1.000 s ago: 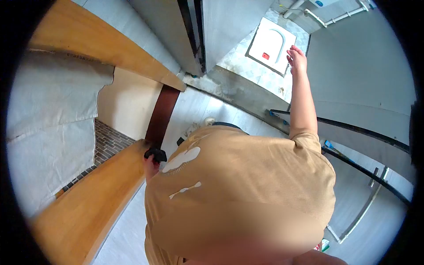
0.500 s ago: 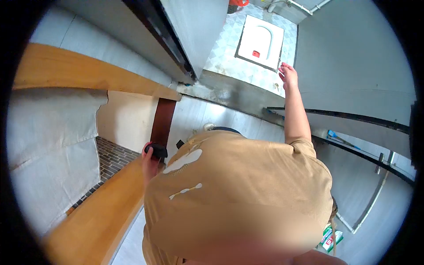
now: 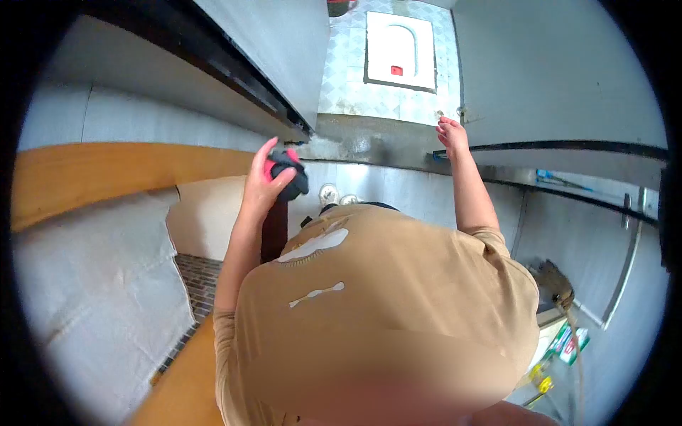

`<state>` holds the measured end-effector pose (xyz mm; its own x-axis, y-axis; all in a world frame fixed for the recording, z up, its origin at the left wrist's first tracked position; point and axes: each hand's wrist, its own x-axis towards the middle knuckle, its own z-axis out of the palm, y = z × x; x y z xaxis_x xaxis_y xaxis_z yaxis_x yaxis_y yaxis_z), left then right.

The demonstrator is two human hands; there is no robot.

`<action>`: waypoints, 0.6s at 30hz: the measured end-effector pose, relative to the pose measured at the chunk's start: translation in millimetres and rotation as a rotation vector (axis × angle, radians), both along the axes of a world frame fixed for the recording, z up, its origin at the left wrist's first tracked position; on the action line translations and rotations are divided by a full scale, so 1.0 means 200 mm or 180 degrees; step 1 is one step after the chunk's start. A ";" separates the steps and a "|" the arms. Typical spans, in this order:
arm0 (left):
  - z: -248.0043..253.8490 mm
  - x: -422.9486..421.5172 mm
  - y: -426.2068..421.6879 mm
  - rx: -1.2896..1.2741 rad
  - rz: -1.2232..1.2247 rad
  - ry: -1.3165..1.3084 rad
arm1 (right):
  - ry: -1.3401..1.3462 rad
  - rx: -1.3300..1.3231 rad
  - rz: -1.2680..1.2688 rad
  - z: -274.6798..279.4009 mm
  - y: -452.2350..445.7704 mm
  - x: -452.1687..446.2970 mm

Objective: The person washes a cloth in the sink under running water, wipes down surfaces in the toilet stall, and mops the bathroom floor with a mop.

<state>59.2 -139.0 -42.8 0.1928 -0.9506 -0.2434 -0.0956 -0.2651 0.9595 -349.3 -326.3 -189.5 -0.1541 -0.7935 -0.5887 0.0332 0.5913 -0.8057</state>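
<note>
My left hand [image 3: 266, 177] is wrapped around a black and pink object [image 3: 290, 177], held up near the wooden door frame; I cannot make out what the object is. On the other side, my right hand [image 3: 452, 136] hangs in the air over the grey sill, its fingers loosely curled and apart, with nothing visible in them. Beyond the sill a white squat toilet [image 3: 400, 50] with a red piece in it is set in the tiled floor.
A dark-edged door [image 3: 284, 64] stands at the left, a grey partition [image 3: 554, 78] at the right. A wooden beam [image 3: 128, 167] and a grey curtain [image 3: 106, 277] are on the left. A broom [image 3: 554, 284] and a green-white packet [image 3: 570, 343] lie lower right.
My left hand has come up and forward with the black and pink object. My right hand has lowered slightly. The view has turned, bringing the broom and packet further into sight.
</note>
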 end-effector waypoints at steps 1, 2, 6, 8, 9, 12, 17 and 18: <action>0.05 -0.01 -0.09 -0.0271 -0.0291 -0.0341 | 0.0018 0.0027 -0.0061 0.00 0.03 0.01; 0.07 -0.01 -0.18 -0.0599 -0.0482 -0.0757 | 0.0041 0.0052 -0.0112 0.01 0.07 0.01; 0.27 -0.05 -0.47 -0.1356 -0.1093 -0.1944 | -0.0100 0.0003 -0.0315 -0.03 0.19 0.02; 0.34 -0.07 -0.61 -0.1733 -0.1220 -0.2263 | -0.0438 -0.0048 -0.0437 -0.06 0.23 0.03; 0.35 -0.08 -0.68 -0.1772 -0.1198 -0.2325 | -0.0378 -0.0066 -0.0479 -0.06 0.26 0.04; 0.40 -0.10 -0.86 -0.1745 -0.1046 -0.2411 | -0.0280 -0.0167 -0.0564 0.02 0.32 0.12; 0.35 -0.13 -1.11 -0.1945 -0.0562 -0.2702 | -0.0385 -0.0235 -0.0736 0.05 0.26 0.07; 0.35 -0.13 -1.13 -0.1905 -0.0494 -0.2826 | -0.0382 -0.0227 -0.0756 0.05 0.23 0.05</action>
<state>33.0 -364.6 26.7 -0.0614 -0.8980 0.4358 -0.8125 0.2985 0.5007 -339.0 -280.5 -179.3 -0.2733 -0.7835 -0.5580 0.2620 0.4975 -0.8269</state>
